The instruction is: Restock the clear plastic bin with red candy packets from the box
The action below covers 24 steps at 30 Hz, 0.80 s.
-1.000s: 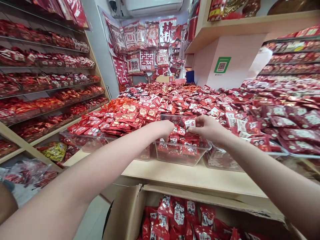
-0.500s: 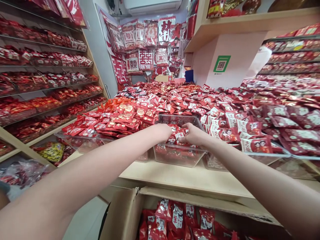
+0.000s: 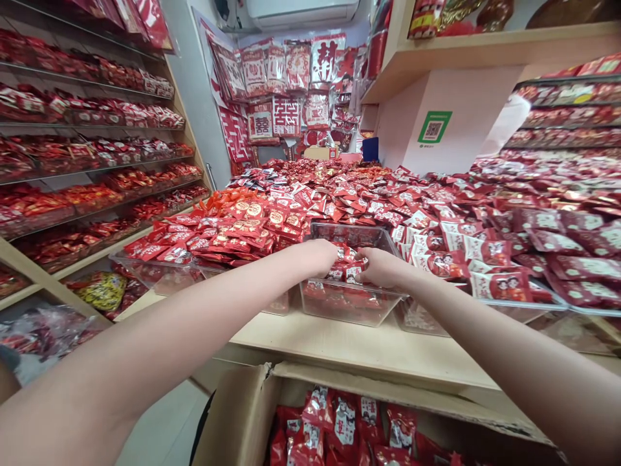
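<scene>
Gripping red packets [image 3: 346, 264] in a clear bin [image 3: 350, 310], left fingers [image 3: 330, 256] and right fingers [image 3: 365, 274] closed

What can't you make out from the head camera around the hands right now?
Head view:
Whether the left hand or right hand grips anything: the fingers cover it.
The floor of the clear plastic bin: the red packets inside hide it.
The lower part of the cardboard box: cut off by the bottom edge.
The goods on the top shelf: cut off by the top edge.
</scene>
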### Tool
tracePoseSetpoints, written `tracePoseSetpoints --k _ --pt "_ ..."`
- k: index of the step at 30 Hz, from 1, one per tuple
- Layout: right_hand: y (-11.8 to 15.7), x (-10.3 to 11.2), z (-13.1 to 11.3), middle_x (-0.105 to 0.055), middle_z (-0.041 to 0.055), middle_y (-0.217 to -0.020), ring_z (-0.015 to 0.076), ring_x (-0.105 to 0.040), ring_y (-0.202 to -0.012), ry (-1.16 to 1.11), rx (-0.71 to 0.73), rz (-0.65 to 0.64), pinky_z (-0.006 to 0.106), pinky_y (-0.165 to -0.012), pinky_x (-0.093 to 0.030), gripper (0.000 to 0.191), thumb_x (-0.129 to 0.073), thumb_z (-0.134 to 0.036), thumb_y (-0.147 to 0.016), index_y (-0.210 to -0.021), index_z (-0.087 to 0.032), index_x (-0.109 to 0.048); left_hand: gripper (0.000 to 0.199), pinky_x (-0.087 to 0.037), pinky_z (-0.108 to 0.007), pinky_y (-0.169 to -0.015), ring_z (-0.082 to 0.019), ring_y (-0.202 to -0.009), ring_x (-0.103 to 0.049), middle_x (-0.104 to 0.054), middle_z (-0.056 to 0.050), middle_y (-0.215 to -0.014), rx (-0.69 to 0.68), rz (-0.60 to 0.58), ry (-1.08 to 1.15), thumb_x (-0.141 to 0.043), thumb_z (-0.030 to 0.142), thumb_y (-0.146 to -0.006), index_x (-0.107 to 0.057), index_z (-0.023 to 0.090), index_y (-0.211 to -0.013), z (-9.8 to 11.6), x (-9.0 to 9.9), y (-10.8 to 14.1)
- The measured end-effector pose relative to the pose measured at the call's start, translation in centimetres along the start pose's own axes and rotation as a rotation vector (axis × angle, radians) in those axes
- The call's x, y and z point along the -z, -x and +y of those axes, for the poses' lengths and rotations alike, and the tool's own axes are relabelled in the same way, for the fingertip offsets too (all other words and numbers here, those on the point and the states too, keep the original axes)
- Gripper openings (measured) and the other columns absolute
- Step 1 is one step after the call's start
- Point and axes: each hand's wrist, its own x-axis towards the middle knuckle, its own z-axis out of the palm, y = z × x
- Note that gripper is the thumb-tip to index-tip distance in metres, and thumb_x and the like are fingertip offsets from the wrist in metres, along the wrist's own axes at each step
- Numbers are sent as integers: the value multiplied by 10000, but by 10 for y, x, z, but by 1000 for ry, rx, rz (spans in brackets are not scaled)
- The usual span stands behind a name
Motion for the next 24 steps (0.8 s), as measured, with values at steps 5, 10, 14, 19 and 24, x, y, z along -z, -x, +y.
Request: tracePoseSetpoints --k 5,10,14,19,24 --pt "8 3 -11 -679 118 -908 192 -628 -779 204 -3 -37 225 -572 -424 238 -612 -173 -701 -925 -100 -646 255 -434 -264 -669 -237 -762 -621 -674 -142 -859 -39 -7 -80 -626 145 -646 -666 89 -892 -8 0 6" --pt "12 8 -17 -683 124 -908 199 -635 -795 289 31 -71 224 -591 -436 194 -584 -165 -722 -879 -89 -669 192 -436 -261 -609 -222 -699 -616 -673 -118 -805 -121 9 -102 -607 207 -680 -670 116 -837 -12 -5 11" --pt "8 5 -11 -662 158 -973 245 -617 -883 319 85 -7 262 -669 -445 277 -574 -209 -734 -965 -74 -643 228 -443 -239 -635 -198 -760 -621 -665 -99 -861 -196 80 -123 -530 73 -703 -648 140 -886 -17 -13 18" --pt "3 5 0 -642 181 -1017 272 -597 -927 314 149 136 294 -712 -441 321 -541 -264 -754 -1006 -83 -621 235 -451 -273 -705 -204 -827 -607 -643 -108 -890 -280 198 -158 -427 27 -760 -620 123 -854 -23 -22 25" --pt "7 17 1 -666 154 -961 261 -610 -894 351 147 150 283 -690 -439 266 -501 -199 -769 -976 -111 -643 233 -452 -288 -720 -196 -845 -581 -622 -99 -902 -368 291 -176 -399 42 -807 -593 109 -917 -15 -24 37"
